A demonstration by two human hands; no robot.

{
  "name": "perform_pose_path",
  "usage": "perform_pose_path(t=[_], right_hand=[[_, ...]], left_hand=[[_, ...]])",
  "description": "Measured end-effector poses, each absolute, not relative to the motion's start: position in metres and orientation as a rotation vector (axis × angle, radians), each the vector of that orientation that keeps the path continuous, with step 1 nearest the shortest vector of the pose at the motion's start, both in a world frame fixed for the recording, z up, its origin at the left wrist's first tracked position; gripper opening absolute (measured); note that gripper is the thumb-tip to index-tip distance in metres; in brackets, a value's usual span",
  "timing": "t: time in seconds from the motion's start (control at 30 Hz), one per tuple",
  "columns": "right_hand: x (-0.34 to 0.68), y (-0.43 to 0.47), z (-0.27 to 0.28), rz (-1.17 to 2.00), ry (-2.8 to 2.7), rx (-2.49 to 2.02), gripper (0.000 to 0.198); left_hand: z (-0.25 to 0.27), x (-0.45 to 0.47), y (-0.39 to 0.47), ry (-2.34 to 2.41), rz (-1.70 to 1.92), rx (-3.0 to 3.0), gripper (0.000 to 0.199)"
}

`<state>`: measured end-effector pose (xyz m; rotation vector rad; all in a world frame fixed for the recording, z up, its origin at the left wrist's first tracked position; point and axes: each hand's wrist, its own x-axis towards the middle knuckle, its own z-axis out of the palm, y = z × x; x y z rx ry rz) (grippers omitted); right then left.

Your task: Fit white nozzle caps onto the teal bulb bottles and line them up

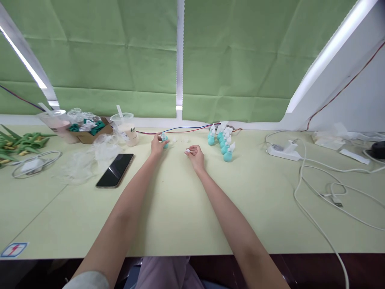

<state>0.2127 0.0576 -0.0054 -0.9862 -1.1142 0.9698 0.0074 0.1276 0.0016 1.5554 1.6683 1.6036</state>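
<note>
Turquoise and rounded, a small bottle [165, 141] is grasped by the left hand [157, 145] over the smooth table [171, 208], left of matching cone-tipped bottles [227, 156]; the right hand [196, 157] pinches a tiny white piece [188, 150].

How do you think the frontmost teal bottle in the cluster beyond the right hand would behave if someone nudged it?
The frontmost teal bottle might tip fairly easily, since a tall white nozzle tops its small, rounded body. Pushed backward, it would probably bump the next teal bottle, standing close behind.
</note>
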Motion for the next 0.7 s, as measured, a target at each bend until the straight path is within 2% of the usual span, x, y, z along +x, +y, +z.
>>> perform_pose_path(t=[0.1,0.2,0.27,0.37,0.47,0.7], right_hand=[[0.212,0.057,-0.005,0.963,-1.128,-0.994,0.027],[0.212,0.055,-0.004,0.971,-1.160,-1.017,0.026],[0.212,0.053,-0.004,0.977,-1.186,-1.020,0.026],[0.212,0.052,-0.005,0.989,-1.207,-1.003,0.027],[0.210,0.054,-0.009,1.012,-1.208,-0.986,0.028],[0.205,0.060,-0.012,1.082,-1.201,-0.961,0.027]], left_hand=[[0.001,0.006,0.123,1.701,1.616,1.615,0.070],[0.003,0.003,0.117,1.712,1.631,1.658,0.072],[0.004,-0.001,0.114,1.716,1.674,1.669,0.063],[0.004,-0.012,0.113,1.894,1.700,1.645,0.039],[0.003,-0.027,0.118,2.119,1.513,1.730,0.041],[0.004,-0.046,0.150,2.036,0.908,2.101,0.050]])
